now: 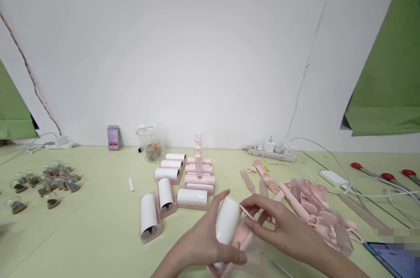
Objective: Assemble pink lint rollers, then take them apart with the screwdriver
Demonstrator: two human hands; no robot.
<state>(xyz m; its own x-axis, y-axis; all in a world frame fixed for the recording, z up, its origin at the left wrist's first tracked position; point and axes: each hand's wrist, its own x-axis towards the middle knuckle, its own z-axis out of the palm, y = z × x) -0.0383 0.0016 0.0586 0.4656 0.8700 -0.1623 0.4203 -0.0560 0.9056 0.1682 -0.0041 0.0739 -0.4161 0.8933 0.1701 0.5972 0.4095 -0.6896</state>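
Observation:
My left hand is wrapped round a white lint roller roll, tilted upright near the front of the table. My right hand pinches a thin pink plastic piece against the roll's upper right side. Under the roll, and partly hidden by my fingers, lies a pink plastic part. Left of my hands are several white rolls in clear pink cases, one a white roll standing closest. Beyond them lie several pink tubes in a row, with heart-shaped loops at the far end.
At right is a heap of pink handles and clear covers. Beside it lie a phone, a white adapter, cables and red-ended tools. A power strip and plastic bag stand by the wall. Small glass domes cluster at left.

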